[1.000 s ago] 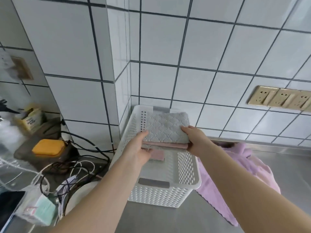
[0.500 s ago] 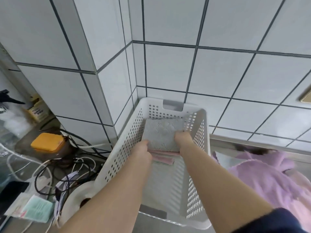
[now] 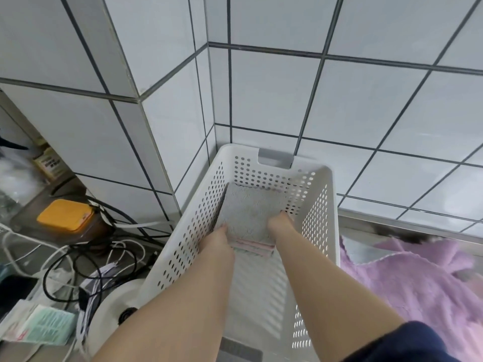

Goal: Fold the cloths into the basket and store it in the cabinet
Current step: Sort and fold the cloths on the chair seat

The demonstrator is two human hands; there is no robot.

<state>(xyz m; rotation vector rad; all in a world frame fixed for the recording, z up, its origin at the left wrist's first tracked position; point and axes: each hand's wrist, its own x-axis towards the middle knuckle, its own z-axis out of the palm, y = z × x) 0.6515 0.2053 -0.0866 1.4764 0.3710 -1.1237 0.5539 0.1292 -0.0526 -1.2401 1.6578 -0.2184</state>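
Both my hands down in basket [image 3: 328, 205], left hand [image 3: 218, 239] and right hand [image 3: 281, 226] gripping folded stack [image 3: 248, 212] by sides, keeping layers square near far wall. Fingers hidden beneath; curl assumed. Purple cloth [image 3: 407, 278] waits on counter.

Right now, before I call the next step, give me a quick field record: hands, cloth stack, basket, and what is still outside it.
left hand: inside the basket, on the left edge of the stack; its fingers are hidden
right hand: inside the basket, on the right edge of the stack; its fingers are hidden
folded cloth stack: grey cloth on top, pink layers under it, low at the far end of the basket
basket: white, perforated, in the tiled corner on the counter
purple cloth: unfolded, on the counter right of the basket
cabinet: not in view
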